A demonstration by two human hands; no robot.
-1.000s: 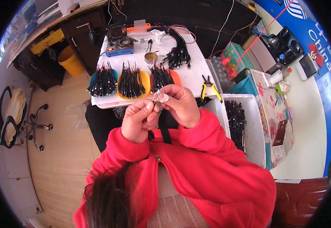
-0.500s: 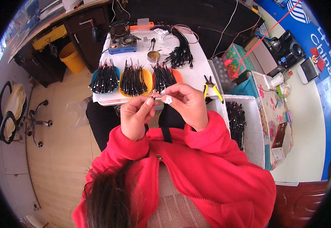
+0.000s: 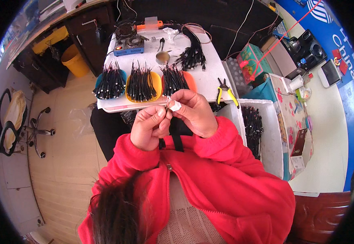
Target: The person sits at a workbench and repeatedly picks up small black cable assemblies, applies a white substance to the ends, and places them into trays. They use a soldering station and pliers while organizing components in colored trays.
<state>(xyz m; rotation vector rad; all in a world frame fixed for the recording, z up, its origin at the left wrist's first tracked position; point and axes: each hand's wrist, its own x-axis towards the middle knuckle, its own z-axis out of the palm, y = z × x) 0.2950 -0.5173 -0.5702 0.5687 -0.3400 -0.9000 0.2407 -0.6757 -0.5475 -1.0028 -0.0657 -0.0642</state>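
Observation:
My left hand [image 3: 147, 127] and my right hand [image 3: 196, 115] meet just in front of the table's near edge, both with fingers pinched. Between the fingertips is a thin cable's wire end [image 3: 168, 99]; fine reddish and pale strands show, the rest is hidden. White tape wraps my right thumb. Right behind the hands stand a teal tray [image 3: 125, 77], a yellow tray [image 3: 159, 81] and an orange-red tray [image 3: 191, 81]. Each holds a bundle of black cables [image 3: 141, 84] with reddish wire tips. Yellow-handled wire strippers [image 3: 227, 92] lie to the right.
At the back of the white table [image 3: 152, 44] sit a blue device [image 3: 128, 49] with a fan, a small metal cup [image 3: 162, 57] and a pile of black cables [image 3: 192, 55]. A white foam box [image 3: 271, 142] with more cables stands right. A wheeled chair [image 3: 16, 118] is left.
My hands have drawn closer together, the right fingertips now touching the left ones at the wire end. The view has shifted slightly.

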